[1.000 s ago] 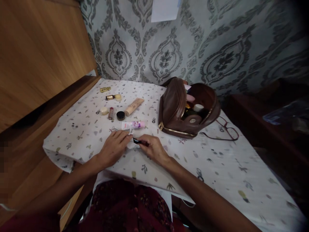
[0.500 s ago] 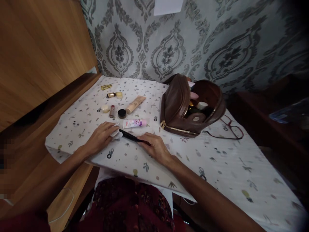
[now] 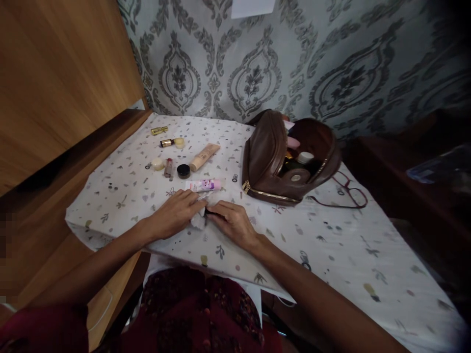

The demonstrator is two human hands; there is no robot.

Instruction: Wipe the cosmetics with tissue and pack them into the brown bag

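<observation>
My left hand (image 3: 176, 214) rests on the table and presses a small white tissue (image 3: 198, 219) between its fingers. My right hand (image 3: 231, 221) lies close beside it, fingers pinched on a thin black stick, a pencil-like cosmetic (image 3: 208, 211), of which only a short dark bit shows between the hands. The tissue is wrapped around the stick's far end. Both hands sit near the table's front edge, just in front of a pink and white tube (image 3: 203, 185).
An open brown leather pouch (image 3: 268, 162) holding small jars stands at the back right, red-framed glasses (image 3: 349, 196) beside it. A beige tube (image 3: 204, 156), black jar (image 3: 183, 170), lipsticks (image 3: 168, 167) and gold items (image 3: 159, 130) lie at the back left. Wooden furniture (image 3: 55, 98) on the left.
Half a second ago the hands were apart with the black stick stretched between them; now the left hand and tissue have slid right along the stick until the hands nearly touch.
</observation>
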